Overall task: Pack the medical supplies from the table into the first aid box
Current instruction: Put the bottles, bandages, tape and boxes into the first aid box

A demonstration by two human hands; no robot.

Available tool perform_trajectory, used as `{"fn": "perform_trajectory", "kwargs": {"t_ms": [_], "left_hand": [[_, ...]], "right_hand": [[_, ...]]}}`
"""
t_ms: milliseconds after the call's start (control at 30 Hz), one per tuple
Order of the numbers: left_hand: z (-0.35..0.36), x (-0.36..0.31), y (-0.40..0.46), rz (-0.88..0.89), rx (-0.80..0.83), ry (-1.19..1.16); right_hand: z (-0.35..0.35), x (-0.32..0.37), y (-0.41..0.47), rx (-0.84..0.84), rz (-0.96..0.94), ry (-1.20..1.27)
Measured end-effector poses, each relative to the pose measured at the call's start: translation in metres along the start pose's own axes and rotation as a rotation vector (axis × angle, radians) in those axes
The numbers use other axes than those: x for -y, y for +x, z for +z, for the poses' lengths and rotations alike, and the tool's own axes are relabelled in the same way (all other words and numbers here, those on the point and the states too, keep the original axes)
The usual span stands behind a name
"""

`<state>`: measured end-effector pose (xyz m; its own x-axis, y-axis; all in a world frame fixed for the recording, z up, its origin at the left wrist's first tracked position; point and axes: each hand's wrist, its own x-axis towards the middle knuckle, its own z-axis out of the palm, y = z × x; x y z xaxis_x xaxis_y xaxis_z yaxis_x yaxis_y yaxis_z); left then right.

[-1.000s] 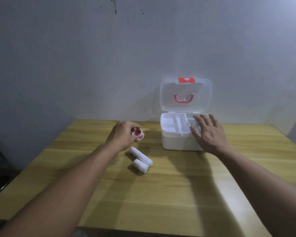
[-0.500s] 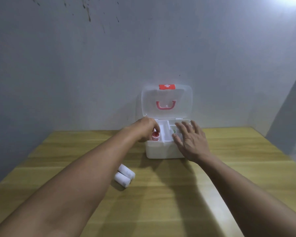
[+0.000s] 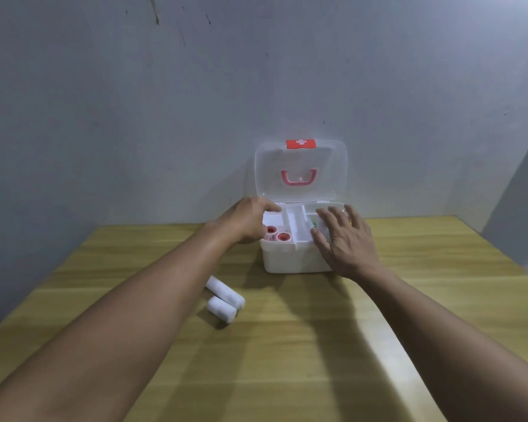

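Observation:
A white first aid box [image 3: 290, 258] stands open at the table's far side, its clear lid [image 3: 301, 169] upright with a red handle and cross label. Two red-cored tape rolls [image 3: 277, 235] lie in the tray's front-left compartment. My left hand [image 3: 247, 220] hovers over that compartment's left edge, fingers loosely apart, nothing held; it touches or nearly touches one roll. Fingers spread, my right hand [image 3: 343, 242] rests flat on the box's right side and covers that part of the tray. Two white bandage rolls [image 3: 224, 300] lie side by side on the table, left of and nearer than the box.
The wooden table [image 3: 287, 360] reaches a grey wall just behind the box. A grey surface [image 3: 518, 214] rises at the table's right edge. A small green-marked item shows in the tray beside my right fingers.
My left hand carried a red-cored tape roll from above the bandages to the box and let it go in the front-left compartment. My right hand stayed on the box.

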<state>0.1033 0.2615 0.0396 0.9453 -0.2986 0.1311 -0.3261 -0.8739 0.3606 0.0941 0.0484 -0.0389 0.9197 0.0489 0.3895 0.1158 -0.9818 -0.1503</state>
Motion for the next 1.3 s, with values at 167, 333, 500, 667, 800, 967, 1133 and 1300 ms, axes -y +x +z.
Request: {"fn": "perform_trajectory", "kwargs": {"t_ms": [167, 333, 500, 667, 800, 967, 1133, 1300], "left_hand": [[-0.004, 0.023, -0.039, -0.087, -0.009, 0.034], [0.017, 0.051, -0.078, -0.066, 0.51, 0.212], [0.034, 0.069, -0.093, -0.088, 0.415, 0.259], [0.037, 0.07, -0.086, -0.07, 0.334, 0.215], [0.014, 0.057, -0.056, -0.046, 0.115, 0.182], [-0.013, 0.022, -0.001, -0.03, -0.014, 0.19], [-0.006, 0.005, 0.047, -0.05, -0.016, 0.228], [0.008, 0.005, 0.067, -0.061, 0.044, 0.213]], "right_hand": [[-0.002, 0.001, -0.002, 0.01, -0.003, 0.017], [-0.004, 0.004, -0.004, 0.027, -0.003, 0.015], [-0.002, 0.004, -0.004, 0.028, -0.001, 0.004], [-0.005, 0.006, -0.005, 0.011, 0.002, 0.009], [-0.004, 0.007, -0.004, -0.006, 0.004, 0.018], [-0.003, 0.007, -0.005, -0.01, 0.0, 0.012], [-0.002, 0.006, -0.004, -0.022, -0.017, 0.011], [-0.001, 0.004, -0.002, -0.031, -0.026, 0.009]]}}
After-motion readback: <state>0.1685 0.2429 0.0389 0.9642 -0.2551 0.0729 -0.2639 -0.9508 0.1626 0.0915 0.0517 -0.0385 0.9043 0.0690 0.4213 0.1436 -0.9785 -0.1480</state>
